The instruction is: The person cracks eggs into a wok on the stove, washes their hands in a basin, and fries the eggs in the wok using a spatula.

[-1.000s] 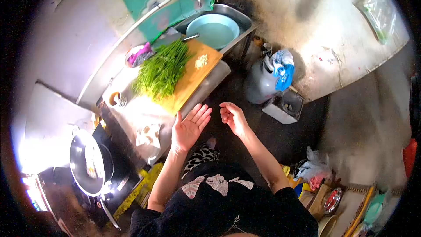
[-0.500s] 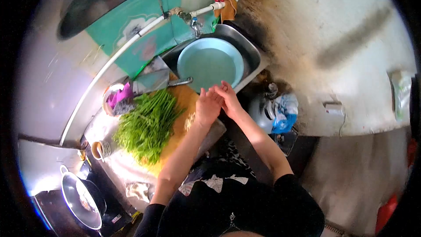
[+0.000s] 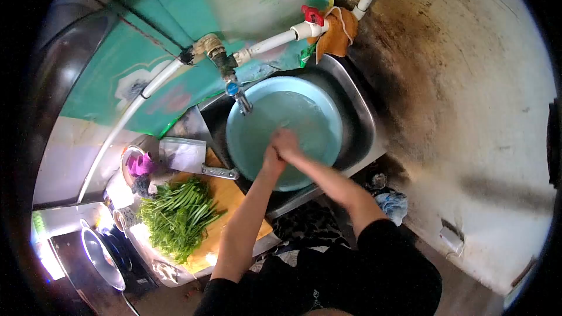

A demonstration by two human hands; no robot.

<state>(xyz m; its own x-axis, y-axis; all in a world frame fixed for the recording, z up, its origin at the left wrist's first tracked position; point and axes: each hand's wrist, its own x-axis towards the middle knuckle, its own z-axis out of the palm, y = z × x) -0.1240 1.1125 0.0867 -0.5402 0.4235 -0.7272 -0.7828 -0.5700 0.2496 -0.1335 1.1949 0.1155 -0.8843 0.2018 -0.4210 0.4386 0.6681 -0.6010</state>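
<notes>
Both my hands are together over the light blue basin [image 3: 336,123], which stands in the metal sink and holds cloudy water. My right hand [image 3: 285,143] lies against my left hand [image 3: 273,160], overlapping its fingers. Motion smears them, so the finger positions are unclear, and no object shows between them. Whether the fingertips touch the water I cannot tell. Just beyond the hands, the tap [image 3: 239,96] juts over the basin's rim. To the left, a cleaver [image 3: 184,153] lies by a heap of cut green stalks and leaves [image 3: 178,213] on a wooden cutting board [image 3: 229,196].
The sink's metal rim [image 3: 366,114] surrounds the basin. A white pipe [image 3: 132,111] with a red valve [image 3: 313,16] runs along the wall. A bowl with a purple cloth [image 3: 140,165] stands behind the greens. At lower left is a pan [image 3: 104,260].
My hands have moved forward from the basin's near edge to over its water, still together. The view has shifted closer to the sink.
</notes>
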